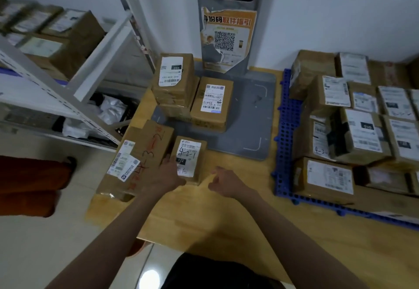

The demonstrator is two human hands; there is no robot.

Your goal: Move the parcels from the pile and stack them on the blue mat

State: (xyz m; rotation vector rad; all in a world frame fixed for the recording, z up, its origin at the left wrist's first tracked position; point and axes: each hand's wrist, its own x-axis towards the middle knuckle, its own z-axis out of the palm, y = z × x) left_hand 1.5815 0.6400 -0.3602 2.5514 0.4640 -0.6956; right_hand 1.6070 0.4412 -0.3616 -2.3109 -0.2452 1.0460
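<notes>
A small cardboard parcel (189, 159) with a white label lies on the wooden platform (204, 216) in front of me. My left hand (166, 175) rests against its left side, fingers reaching along the edge. My right hand (223, 181) hovers just right of it, fingers loosely curled, holding nothing. A larger parcel with red writing (140, 157) lies to the left. Two more parcels, a tall one (174, 80) and a lower one (213, 104), sit further back. On the right, the blue mat (286, 134) carries several stacked parcels (353, 130).
A grey kiosk base (254, 116) and its post with an orange poster (226, 37) stand behind the pile. A white metal shelf (68, 89) with boxes fills the left. Someone's orange-clad leg (34, 184) is at the left edge.
</notes>
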